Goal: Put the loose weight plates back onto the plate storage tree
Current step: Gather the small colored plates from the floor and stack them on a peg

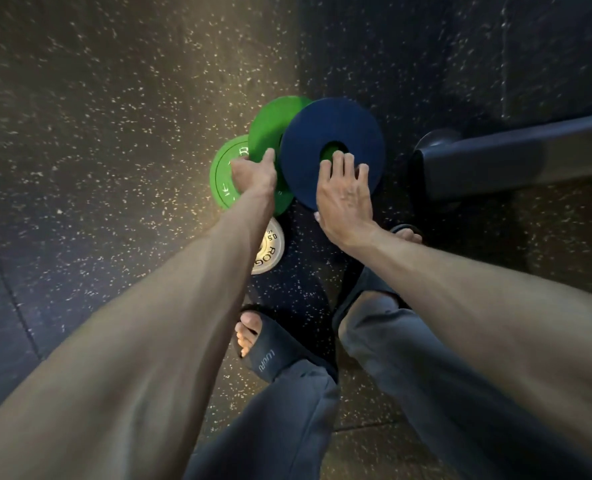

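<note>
A dark blue weight plate [332,126] is tilted up off the floor. My right hand [344,194] grips it, fingertips hooked at its centre hole and thumb under its near rim. Behind it stands a plain green plate [270,124], held at its lower edge by my left hand [254,174]. A second green plate [223,174] with white lettering lies flat on the floor under that hand. A small white plate [270,252] lies nearer to me, half hidden by my left forearm. No storage tree is recognisable in view.
Speckled black rubber floor [114,116] spreads to the left and behind. A dark metal equipment leg with a rounded foot [488,161] lies at the right, close to the blue plate. My feet in dark slides [270,355] stand just below the plates.
</note>
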